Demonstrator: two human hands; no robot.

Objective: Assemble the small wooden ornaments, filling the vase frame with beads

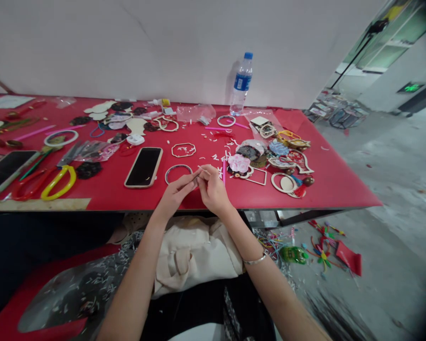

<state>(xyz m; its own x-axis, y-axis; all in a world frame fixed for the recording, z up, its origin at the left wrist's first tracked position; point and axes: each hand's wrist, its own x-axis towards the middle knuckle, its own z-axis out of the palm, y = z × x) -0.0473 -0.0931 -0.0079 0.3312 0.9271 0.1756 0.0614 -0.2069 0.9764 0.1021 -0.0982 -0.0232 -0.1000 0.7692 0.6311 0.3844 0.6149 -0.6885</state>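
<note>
My left hand [176, 193] and my right hand [212, 190] meet above the front of a red table [333, 182]. Their fingertips pinch a thin white stick [203, 171] between them. Just beyond my left hand lies a thin metal hoop [166, 174], not touched by it. Near my right hand stand an upright pink stick [224, 171] and a pink flower-shaped piece [239, 163]. A wooden cut-out frame [183, 149] lies farther back.
A phone [144, 166] lies left of my hands, and craft pieces crowd the tabletop. A water bottle [242, 85] stands against the white wall. A beige cloth bag [195, 255] rests on my lap. Coloured craft scraps [323, 253] lie on the concrete floor.
</note>
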